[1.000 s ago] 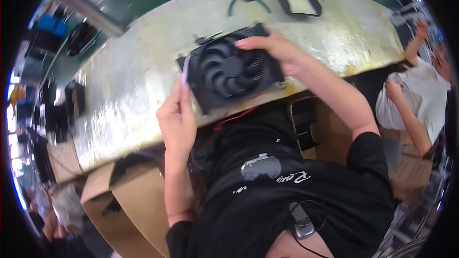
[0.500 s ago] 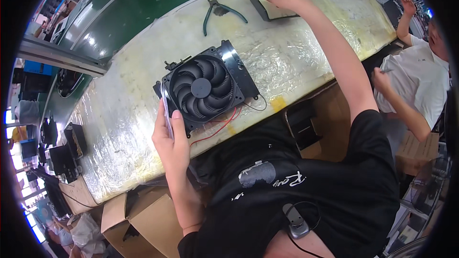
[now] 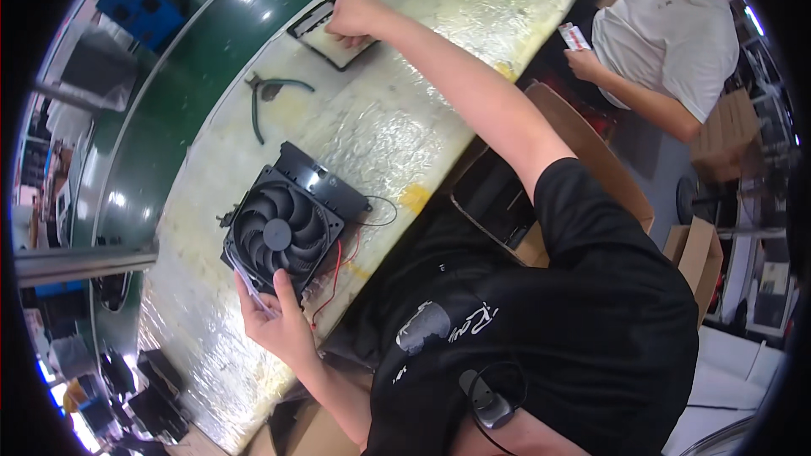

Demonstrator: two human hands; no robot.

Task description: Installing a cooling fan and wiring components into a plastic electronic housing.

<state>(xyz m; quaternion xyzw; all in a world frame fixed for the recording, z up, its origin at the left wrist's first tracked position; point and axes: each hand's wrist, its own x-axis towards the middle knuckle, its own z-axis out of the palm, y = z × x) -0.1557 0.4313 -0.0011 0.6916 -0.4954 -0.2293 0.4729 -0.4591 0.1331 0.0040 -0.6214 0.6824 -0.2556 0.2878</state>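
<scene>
A black cooling fan (image 3: 277,235) lies face up on the wrapped worktop, attached to a flat black housing (image 3: 321,184). Thin red wires (image 3: 334,279) trail from its near right side. My left hand (image 3: 283,328) grips the fan's near left corner, thumb on top. A thin pale strip (image 3: 247,283) shows along that corner, between the fingers and the fan; its kind is unclear. Farther off, my right hand (image 3: 359,15) is over a shallow black tray (image 3: 316,51) with a light floor and small pieces at its far side. Its fingers are curled together; anything between them is hidden.
Green-handled cutting pliers (image 3: 257,108) lie open between fan and tray. Clear film covers the worktop (image 3: 397,131). An open cardboard box (image 3: 583,143) stands below its edge at right. There a co-worker in a white shirt (image 3: 676,34) holds a small white-and-red packet (image 3: 574,37).
The whole view has turned, shifting the worktop leftward. My left hand keeps its grip on the fan; my right hand stays at the tray, its fingers now curled lower into it.
</scene>
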